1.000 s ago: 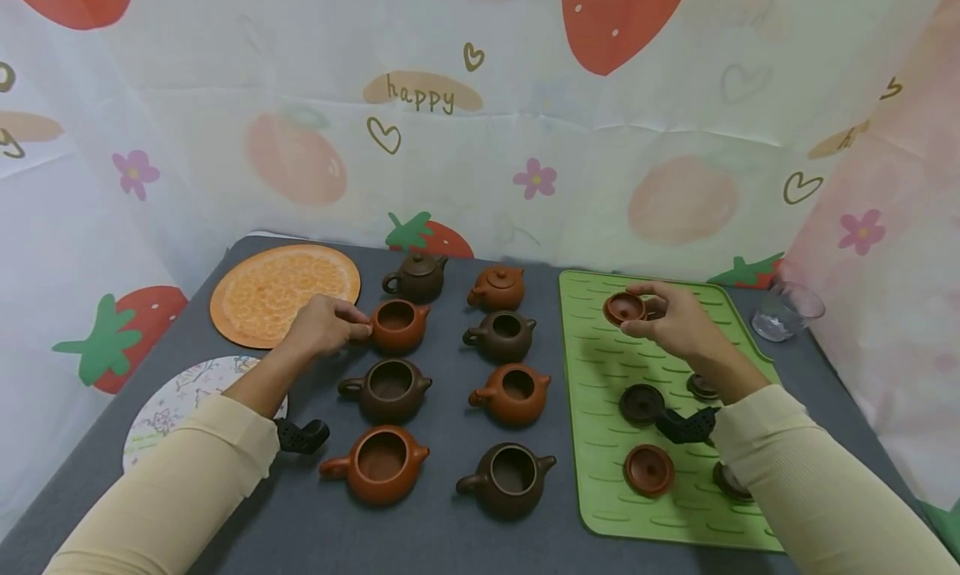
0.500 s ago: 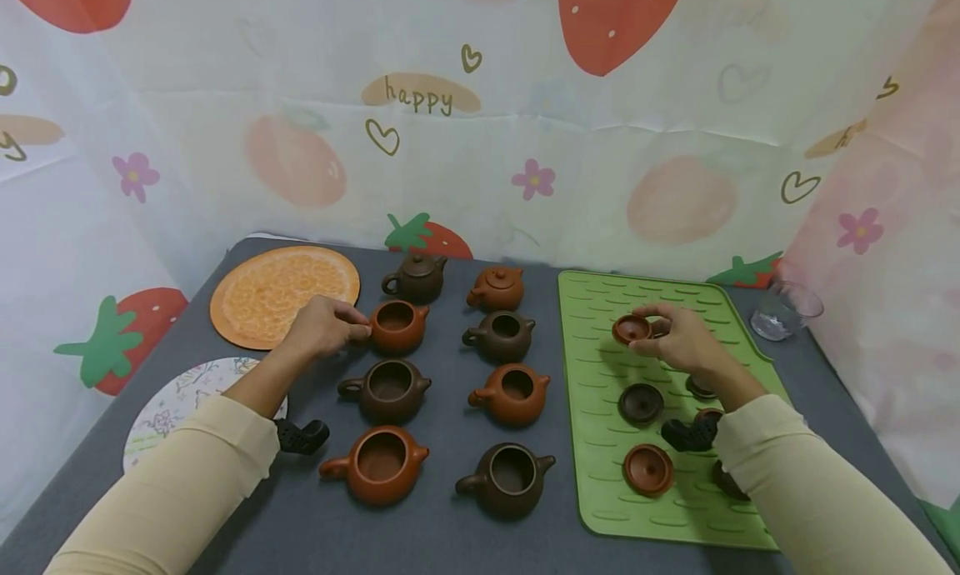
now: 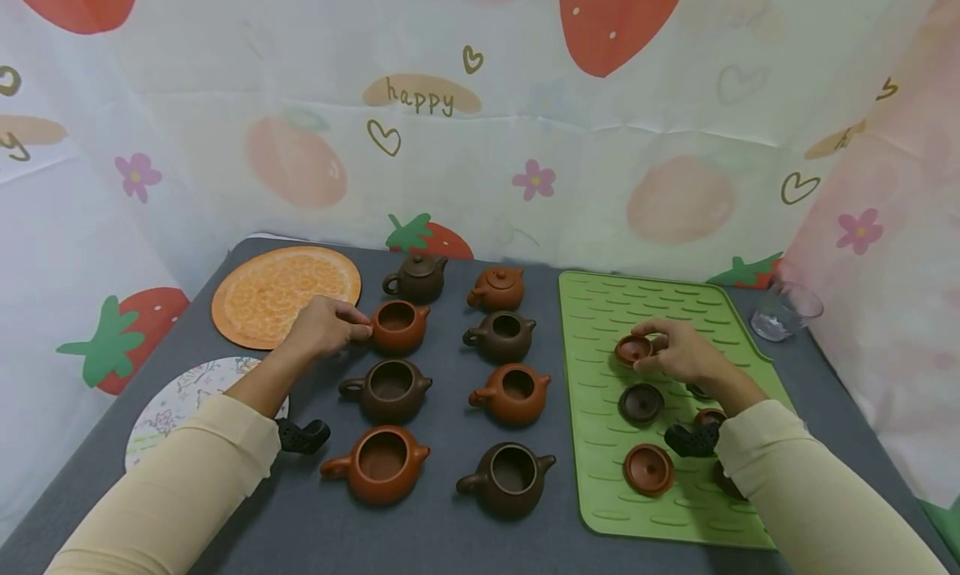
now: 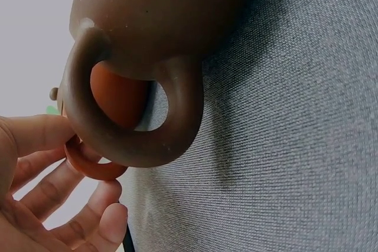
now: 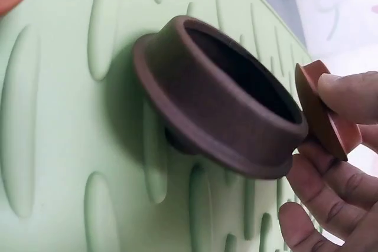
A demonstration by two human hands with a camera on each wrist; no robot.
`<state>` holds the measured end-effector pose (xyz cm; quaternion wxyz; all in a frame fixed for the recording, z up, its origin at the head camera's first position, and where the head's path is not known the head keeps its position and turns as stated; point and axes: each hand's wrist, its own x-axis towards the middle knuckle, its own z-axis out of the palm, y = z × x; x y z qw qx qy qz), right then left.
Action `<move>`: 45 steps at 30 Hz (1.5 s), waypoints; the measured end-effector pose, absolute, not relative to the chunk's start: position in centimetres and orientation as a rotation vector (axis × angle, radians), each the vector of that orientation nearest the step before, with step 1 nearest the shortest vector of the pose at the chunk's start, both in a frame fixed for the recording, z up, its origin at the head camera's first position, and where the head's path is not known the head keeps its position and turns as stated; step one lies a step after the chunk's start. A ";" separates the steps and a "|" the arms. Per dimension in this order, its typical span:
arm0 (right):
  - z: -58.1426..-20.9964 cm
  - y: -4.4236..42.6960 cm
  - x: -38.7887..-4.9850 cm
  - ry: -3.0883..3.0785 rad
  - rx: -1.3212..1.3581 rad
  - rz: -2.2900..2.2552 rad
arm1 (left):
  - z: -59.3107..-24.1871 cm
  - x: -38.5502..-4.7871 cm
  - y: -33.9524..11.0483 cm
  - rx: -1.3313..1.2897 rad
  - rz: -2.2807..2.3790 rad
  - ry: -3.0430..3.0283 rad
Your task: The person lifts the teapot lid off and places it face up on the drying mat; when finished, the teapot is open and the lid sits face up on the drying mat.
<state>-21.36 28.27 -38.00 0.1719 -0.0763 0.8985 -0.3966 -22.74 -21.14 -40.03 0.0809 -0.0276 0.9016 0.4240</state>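
My left hand pinches the handle of a small orange-red clay teapot that stands open-topped on the cloth. In the left wrist view that orange handle shows behind a dark brown teapot's larger handle, which partly covers it. My right hand holds a reddish-brown teapot lid between thumb and fingers, low above the green mat. The right wrist view shows the held lid beyond a dark brown lid lying upside down on the mat.
Two lidded teapots, one dark and one orange, stand at the back. Several lidless teapots fill two columns in front. Another reddish lid lies on the mat. A clear glass stands right; an orange round mat lies left.
My right hand has moved towards me over the green mat, carrying the reddish lid closer to the dark lid. The left hand keeps its place on the teapot handle.
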 end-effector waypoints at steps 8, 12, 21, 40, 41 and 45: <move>-38.4 28.9 -21.3 2.539 -0.215 -1.105 | -40.1 -22.8 -21.2 -0.086 1.269 2.700; -38.4 28.9 -21.3 2.527 -0.182 -1.119 | -40.2 -22.8 -21.2 -0.087 1.272 2.704; -39.0 28.8 -21.7 2.571 -0.173 -1.114 | -40.3 -22.9 -21.1 -0.089 1.279 2.706; -39.3 28.5 -22.3 2.585 -0.225 -1.090 | -39.6 -22.8 -21.0 -0.061 1.274 2.708; -39.2 28.6 -22.3 2.577 -0.226 -1.092 | -39.5 -22.9 -21.0 -0.054 1.278 2.707; -38.6 29.0 -22.1 2.567 -0.219 -1.096 | -38.7 -23.1 -20.7 -0.025 1.278 2.731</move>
